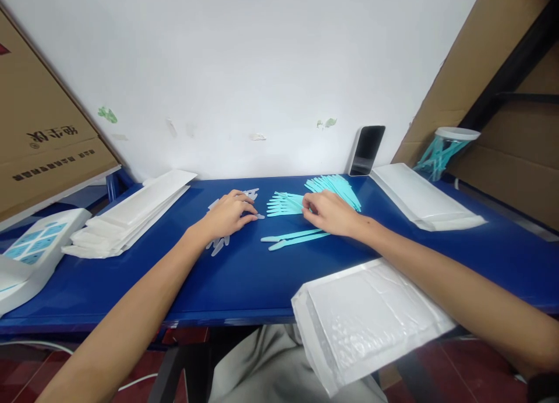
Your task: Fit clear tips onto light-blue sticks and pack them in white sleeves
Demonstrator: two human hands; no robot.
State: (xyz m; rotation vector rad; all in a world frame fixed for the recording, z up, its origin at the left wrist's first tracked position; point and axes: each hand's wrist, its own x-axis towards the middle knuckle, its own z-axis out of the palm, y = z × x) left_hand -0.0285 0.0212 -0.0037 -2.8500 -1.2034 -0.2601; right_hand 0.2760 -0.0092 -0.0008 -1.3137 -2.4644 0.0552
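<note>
Small translucent plastic covers (217, 247) lie in a loose heap under and around my left hand (231, 214). Its thumb and forefinger are pinched at one clear cover (260, 216), which pokes out past the fingertips. To the right, my right hand (329, 212) is curled over the handle ends of a fanned bunch of teal eyebrow razors (282, 204), with fingers closed on a razor handle; the fingertips are partly hidden. Two separate razors (290, 240) lie side by side nearer me. Behind the right hand is a larger teal pile (335, 187).
A white bubble mailer (375, 315) overhangs the front edge of the blue table (244, 286). More mailers lie left (131, 216) and right (423, 196). A phone (368, 151) leans on the wall. A clear tub (449, 149) stands far right, a white device (39, 246) at left.
</note>
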